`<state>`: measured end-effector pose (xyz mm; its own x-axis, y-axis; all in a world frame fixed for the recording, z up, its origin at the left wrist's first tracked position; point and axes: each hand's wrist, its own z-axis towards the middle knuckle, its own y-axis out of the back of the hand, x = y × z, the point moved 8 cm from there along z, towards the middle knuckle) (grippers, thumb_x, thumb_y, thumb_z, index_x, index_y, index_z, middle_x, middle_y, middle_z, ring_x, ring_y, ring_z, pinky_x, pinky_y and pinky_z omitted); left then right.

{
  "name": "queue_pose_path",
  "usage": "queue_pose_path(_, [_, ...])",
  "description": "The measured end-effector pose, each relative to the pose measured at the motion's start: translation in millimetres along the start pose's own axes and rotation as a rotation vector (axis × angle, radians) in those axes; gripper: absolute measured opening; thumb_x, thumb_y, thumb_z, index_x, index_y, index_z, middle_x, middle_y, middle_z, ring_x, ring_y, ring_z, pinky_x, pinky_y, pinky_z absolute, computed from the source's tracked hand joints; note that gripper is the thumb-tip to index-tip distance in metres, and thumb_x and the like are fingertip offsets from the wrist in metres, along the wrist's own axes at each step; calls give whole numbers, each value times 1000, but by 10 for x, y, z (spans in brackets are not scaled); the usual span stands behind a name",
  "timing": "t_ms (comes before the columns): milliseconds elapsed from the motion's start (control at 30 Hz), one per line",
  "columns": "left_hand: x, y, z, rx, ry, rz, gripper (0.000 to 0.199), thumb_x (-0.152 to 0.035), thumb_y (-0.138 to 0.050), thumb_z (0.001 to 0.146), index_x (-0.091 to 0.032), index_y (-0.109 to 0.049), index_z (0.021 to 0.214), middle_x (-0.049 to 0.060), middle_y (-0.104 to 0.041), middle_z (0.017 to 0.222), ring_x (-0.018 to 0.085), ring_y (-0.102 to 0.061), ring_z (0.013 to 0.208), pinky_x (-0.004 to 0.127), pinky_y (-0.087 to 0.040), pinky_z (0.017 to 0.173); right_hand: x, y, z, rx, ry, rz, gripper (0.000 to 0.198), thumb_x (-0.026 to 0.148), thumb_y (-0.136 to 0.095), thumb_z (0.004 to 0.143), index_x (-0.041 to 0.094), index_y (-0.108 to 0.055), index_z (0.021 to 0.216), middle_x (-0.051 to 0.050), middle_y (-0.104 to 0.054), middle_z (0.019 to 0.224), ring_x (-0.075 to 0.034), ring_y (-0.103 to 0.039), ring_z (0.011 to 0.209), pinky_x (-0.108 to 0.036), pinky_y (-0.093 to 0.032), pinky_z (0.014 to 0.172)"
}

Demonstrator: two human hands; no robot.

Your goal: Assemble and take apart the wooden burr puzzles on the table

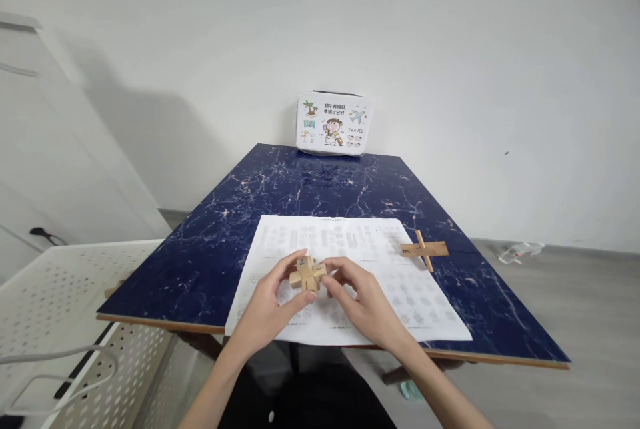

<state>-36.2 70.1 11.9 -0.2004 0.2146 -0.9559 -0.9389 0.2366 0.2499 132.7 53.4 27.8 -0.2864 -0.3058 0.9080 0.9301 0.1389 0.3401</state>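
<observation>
Between my two hands is a wooden burr puzzle (307, 274) of interlocking light-wood sticks, with dark markings on several faces. My left hand (269, 306) grips it from the left, index finger at the top and thumb along the lower front. From the other side, the thumb and fingers of my right hand (364, 296) close on its right end. Below the puzzle lies a white printed sheet (430, 322) with rows of small grey diagrams, partly covered by my hands. To the right, a flat marked wooden strip (439, 249) and a thin wooden stick (419, 238) form a cross.
The blue marble-patterned table (320, 182) has its front edge close to my body. A white cartoon-printed case (334, 124) stands at the back against the wall. At left is a white perforated cart (95, 262) with a grey cable (55, 354).
</observation>
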Motion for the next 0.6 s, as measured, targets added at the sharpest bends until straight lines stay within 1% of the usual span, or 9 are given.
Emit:
queue_pose_path(67, [-29,-9,-7,16,-4,34,66,-39,-82,83,-32,-59,143,9,-66,141,32,-62,130,46,-49,111,-32,-7,-37,9,14,-55,21,38,-54,104,24,-63,117,-5,-72,97,-22,-68,85,-32,-51,72])
queue_pose_path(167, [-57,-45,-17,59,-6,101,69,-39,-86,79,-31,-60,142,8,-69,136,31,-63,127,48,-48,112,-64,-13,-107,10,53,-118,18,35,-53,105,23,-62,116,-4,-71,96,-21,-67,85,-32,-51,75])
queue_pose_path(333, [-60,-79,-28,111,-11,161,65,-35,-87,77,-29,-64,137,5,-71,131,29,-64,125,45,-47,113,-80,-8,-234,-54,78,-158,13,31,-52,105,23,-61,111,-3,-69,92,-20,-65,80,-32,-49,73])
queue_pose_path(433, [-38,-98,-40,165,-10,109,63,-36,-85,80,-29,-63,138,5,-70,134,30,-63,127,45,-47,114,-33,-15,-273,-65,105,-143,12,31,-51,106,24,-60,110,-2,-68,91,-20,-64,79,-31,-48,73])
queue_pose_path(500, [-29,-108,-51,202,-9,69,61,-38,-82,83,-27,-62,140,7,-70,136,31,-63,127,45,-48,113,10,-18,-277,-57,145,-149,13,30,-51,106,24,-60,113,-2,-67,92,-19,-63,80,-31,-48,74])
queue_pose_path(600, [-40,-108,-66,224,-18,50,61,-39,-79,86,-25,-61,142,9,-68,138,33,-63,128,47,-48,114,63,-17,-269,-57,211,-181,15,28,-50,107,24,-60,117,-3,-66,94,-19,-61,81,-31,-47,75])
